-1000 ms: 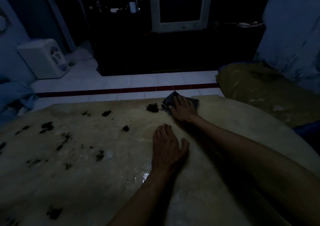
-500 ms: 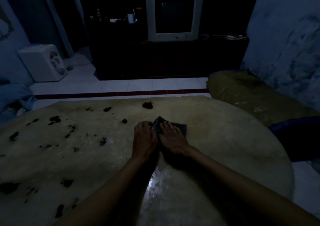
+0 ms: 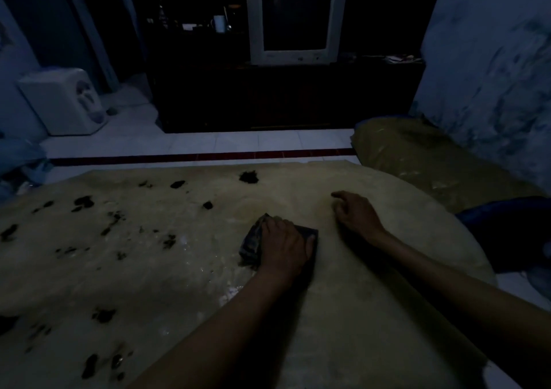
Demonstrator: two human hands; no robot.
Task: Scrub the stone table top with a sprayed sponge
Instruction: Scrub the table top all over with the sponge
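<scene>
A pale stone table top fills the lower part of the dim head view, with several dark spots across its left half and a wet sheen near the middle. My left hand lies palm down on a dark sponge at the table's centre; most of the sponge is under the hand. To the right, my right hand rests on the bare stone with loosely curled fingers and holds nothing. A dark clump sits near the far edge.
A second yellowish slab lies at the right past the table, against a pale wall. Beyond the far edge is tiled floor, a dark cabinet with a white television and a white appliance at the left.
The sponge passed from my right hand to my left hand. My right hand came off it and moved right onto the bare stone. The sponge was drawn back from the far edge to the centre.
</scene>
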